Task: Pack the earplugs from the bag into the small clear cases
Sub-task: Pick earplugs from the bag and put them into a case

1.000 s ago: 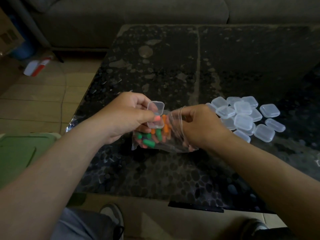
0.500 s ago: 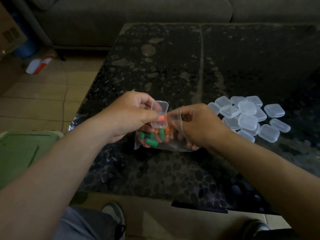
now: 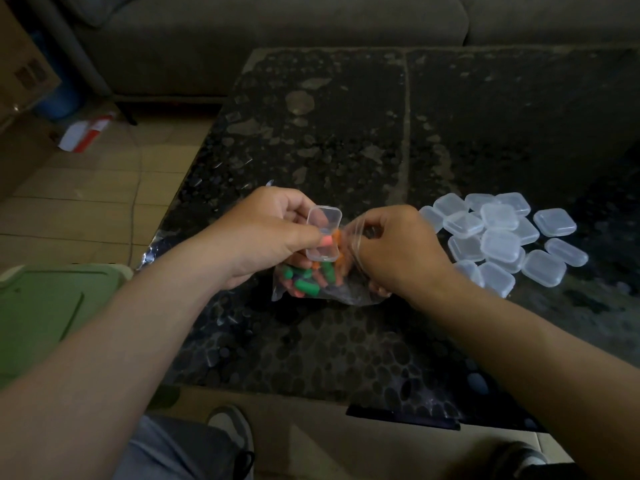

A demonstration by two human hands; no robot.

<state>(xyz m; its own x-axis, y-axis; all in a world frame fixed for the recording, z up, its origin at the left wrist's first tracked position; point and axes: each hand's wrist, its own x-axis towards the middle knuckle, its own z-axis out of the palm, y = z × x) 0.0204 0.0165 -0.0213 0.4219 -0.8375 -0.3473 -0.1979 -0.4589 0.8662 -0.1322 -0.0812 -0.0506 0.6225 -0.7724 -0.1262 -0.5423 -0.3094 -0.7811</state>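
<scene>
Dim light falls on a dark, mottled worktop [image 3: 346, 133] with a pale seam. Beyond it stands a grey sofa [image 3: 277, 29]. Left of it are beige floor tiles [image 3: 86, 209], a cardboard box [image 3: 20, 74], a red-and-white packet [image 3: 86, 131] and a green lid [image 3: 45, 306].

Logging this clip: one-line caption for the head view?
Left hand holds an open clear case by the bag of earplugs; right hand pinches the bag's edge, beside a pile of cases.
</scene>
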